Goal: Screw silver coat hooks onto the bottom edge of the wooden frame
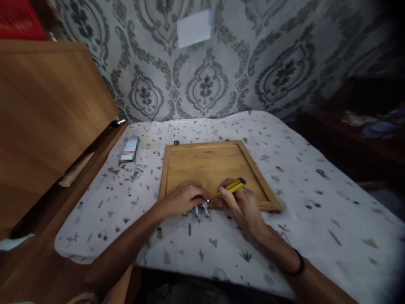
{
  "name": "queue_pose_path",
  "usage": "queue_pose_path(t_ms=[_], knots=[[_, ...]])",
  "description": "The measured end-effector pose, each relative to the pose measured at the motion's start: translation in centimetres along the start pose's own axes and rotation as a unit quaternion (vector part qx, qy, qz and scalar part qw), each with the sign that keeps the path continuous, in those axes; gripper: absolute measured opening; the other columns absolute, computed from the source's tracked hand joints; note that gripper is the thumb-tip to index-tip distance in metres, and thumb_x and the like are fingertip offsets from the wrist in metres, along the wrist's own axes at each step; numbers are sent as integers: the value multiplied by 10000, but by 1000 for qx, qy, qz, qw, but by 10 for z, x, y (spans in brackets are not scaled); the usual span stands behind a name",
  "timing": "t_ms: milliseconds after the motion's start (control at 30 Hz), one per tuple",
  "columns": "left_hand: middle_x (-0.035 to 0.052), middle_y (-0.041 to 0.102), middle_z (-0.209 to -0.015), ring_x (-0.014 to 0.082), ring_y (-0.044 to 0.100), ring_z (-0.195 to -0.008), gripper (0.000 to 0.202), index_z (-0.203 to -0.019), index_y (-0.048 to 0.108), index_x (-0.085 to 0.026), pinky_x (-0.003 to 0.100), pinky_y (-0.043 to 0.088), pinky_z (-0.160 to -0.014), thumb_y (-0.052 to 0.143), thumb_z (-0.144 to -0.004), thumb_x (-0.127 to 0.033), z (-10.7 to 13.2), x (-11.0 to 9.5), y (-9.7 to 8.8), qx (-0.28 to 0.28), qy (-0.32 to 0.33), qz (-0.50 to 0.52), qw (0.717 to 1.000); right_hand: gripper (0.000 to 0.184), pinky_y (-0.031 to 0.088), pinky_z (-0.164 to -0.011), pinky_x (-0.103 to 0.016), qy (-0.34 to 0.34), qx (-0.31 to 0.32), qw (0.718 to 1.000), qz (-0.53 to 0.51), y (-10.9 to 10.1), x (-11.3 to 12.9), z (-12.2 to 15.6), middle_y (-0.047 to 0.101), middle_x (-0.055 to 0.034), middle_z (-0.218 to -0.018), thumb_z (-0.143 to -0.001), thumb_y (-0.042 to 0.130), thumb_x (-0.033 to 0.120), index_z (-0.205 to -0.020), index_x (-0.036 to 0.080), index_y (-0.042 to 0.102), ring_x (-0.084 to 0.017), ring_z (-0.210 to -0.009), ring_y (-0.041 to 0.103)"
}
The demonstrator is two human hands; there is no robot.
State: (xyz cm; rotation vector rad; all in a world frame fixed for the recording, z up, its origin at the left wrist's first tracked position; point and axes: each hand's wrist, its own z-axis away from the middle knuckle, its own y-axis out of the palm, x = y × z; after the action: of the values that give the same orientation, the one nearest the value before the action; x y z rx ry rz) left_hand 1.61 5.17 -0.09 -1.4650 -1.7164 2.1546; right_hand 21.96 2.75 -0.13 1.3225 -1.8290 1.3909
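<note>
A square wooden panel (209,164) with a raised frame lies flat on a table covered by a patterned white cloth (316,202). My right hand (242,207) is closed around a screwdriver with a yellow handle (236,185), its tip pointing left at a small metal hinge (202,209) on the panel's near edge. My left hand (185,198) rests on that near edge with curled fingers pressing on the hinge. The screw itself is too small to make out.
A wooden cabinet (47,118) stands at the left, its lower edge over the table's side. A small blurred card or packet (129,150) lies on the cloth near it. Patterned wallpaper lies behind; dark furniture (357,126) stands at the right.
</note>
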Motion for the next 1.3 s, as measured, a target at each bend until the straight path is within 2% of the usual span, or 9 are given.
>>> queue_pose_path(t_ms=[200,467,700,933,1067,1233,1300], knots=[[31,740,-912,145,693,-860,155,-921,766,-158,254,515,-819,631,-957,-91,1,-1,-1,-5,-2,20,1000,397,418,-546,-287,-6,1,1000,-14,2,-5,2,556,16,-563,-1003,463,531,-748,231,518,-141,-507,517],[12,732,-903,130,686,-852,193,-925,760,-159,228,511,-817,629,-923,-18,2,-5,-4,-1,8,41,999,334,404,-539,-282,2,6,999,-38,4,-8,3,540,23,-579,-1007,479,485,-793,233,528,-155,-547,534],[35,748,-961,154,695,-908,156,-978,758,-149,251,516,-858,632,-936,-66,3,-4,-9,9,14,31,999,342,405,-542,-285,13,10,999,-36,3,-7,4,555,21,-587,-1011,475,506,-825,229,546,-155,-552,533],[47,765,-948,156,705,-881,194,-977,755,-137,251,518,-833,579,-948,-59,4,-3,-12,12,14,41,999,372,402,-544,-292,-33,1,999,-37,2,-9,4,561,12,-603,-1031,479,524,-812,229,538,-154,-565,536],[49,774,-973,155,711,-905,235,-981,751,-143,247,519,-839,543,-948,-40,3,-1,-11,8,18,38,999,357,407,-542,-293,-36,-4,998,-43,4,-12,3,565,13,-611,-1039,493,508,-822,229,545,-153,-561,543],[51,782,-1015,165,707,-927,227,-1024,742,-154,260,509,-832,536,-961,-81,8,0,-27,-3,-9,13,1000,377,414,-547,-293,-51,-11,998,-46,5,-12,3,562,8,-615,-1038,494,507,-790,227,538,-152,-572,546],[50,782,-1014,166,706,-908,205,-1031,737,-155,261,506,-807,547,-962,-120,13,2,-38,16,-34,9,999,408,406,-548,-294,-58,-12,998,-36,4,-11,2,557,7,-613,-1043,480,504,-748,225,528,-142,-559,532]])
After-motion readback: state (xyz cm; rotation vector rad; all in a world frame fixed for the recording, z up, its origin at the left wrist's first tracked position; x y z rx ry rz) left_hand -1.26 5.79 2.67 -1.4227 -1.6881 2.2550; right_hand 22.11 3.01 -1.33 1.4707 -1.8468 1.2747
